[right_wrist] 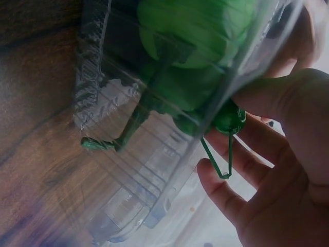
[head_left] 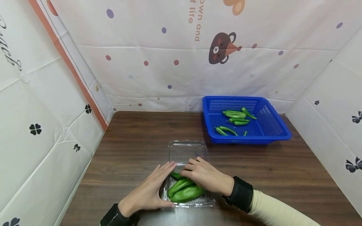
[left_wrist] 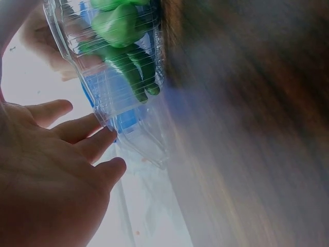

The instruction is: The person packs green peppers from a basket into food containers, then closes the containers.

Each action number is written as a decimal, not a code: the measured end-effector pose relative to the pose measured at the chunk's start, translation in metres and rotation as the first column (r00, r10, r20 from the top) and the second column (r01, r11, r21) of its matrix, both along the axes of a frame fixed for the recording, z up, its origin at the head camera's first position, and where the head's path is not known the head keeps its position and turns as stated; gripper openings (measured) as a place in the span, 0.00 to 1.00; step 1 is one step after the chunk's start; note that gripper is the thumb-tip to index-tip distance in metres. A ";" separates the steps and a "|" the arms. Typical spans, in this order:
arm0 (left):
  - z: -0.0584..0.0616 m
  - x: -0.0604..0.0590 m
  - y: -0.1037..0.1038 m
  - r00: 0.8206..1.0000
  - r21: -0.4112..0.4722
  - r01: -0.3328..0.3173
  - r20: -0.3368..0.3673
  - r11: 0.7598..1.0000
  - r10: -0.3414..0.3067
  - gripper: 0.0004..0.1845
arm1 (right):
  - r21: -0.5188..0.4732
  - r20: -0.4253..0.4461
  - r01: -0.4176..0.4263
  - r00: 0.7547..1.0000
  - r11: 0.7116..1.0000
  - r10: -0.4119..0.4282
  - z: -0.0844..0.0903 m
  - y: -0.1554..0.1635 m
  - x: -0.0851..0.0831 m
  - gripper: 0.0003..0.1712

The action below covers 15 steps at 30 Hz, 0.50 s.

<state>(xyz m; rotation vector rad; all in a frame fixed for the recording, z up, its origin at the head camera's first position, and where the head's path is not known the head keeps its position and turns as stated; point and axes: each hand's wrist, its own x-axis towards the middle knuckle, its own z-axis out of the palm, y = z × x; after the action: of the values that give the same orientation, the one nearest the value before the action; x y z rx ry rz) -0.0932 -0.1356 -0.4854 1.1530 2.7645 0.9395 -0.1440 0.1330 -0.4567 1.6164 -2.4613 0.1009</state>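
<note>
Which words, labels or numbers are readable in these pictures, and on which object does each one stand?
"own and" and "life": orange print, turned sideways and cut off at the top edge, on the back wall sheet.
Black cursive on the left wall sheet: cut off, not readable.
Clear plastic box, blue basket, green peppers: no text visible.
</note>
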 end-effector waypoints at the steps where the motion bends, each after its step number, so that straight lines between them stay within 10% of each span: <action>1: 0.000 0.000 0.000 1.000 -0.002 0.001 -0.001 1.000 -0.001 0.68 | 0.002 0.001 -0.001 1.000 1.000 0.001 0.001 0.000 0.000 0.16; 15: 0.022 -0.017 0.016 0.998 -0.023 0.040 -0.040 0.999 -0.040 0.61 | -0.110 -0.027 -0.037 0.999 0.993 0.035 0.012 0.008 -0.004 0.17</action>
<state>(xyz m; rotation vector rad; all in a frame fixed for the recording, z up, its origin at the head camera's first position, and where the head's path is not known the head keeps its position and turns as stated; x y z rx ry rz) -0.1104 -0.1195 -0.4637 1.2330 2.7645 0.8896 -0.1483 0.1411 -0.4450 1.6063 -2.3641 0.2163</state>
